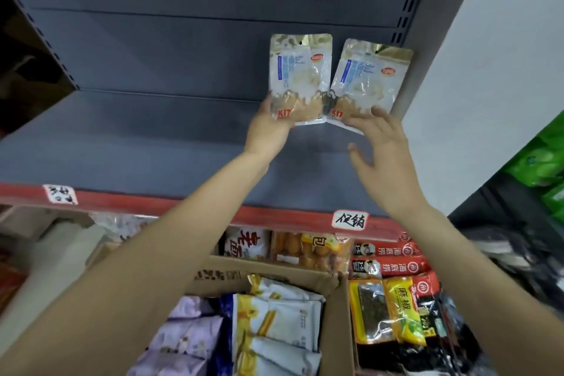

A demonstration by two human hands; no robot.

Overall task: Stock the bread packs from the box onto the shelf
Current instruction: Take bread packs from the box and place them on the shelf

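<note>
A single head-worn view is given. The shelf (152, 143) is faced closely from above its red front edge (189, 204), angled downward.

The grey shelf (137, 146) lies bare left of the two upright bread packs (300, 76) — broad room there. Rightward, the white wall (488, 70) closes in just beside the packs.

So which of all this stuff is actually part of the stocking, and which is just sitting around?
Part of the job:
- left pack, held by the left hand
- right pack, touched by the open right hand
- grey shelf
- cardboard box with more packs

Just lying about:
- red sauce packets
- yellow seasoning pack
- green bags
- handwritten price tag
</note>
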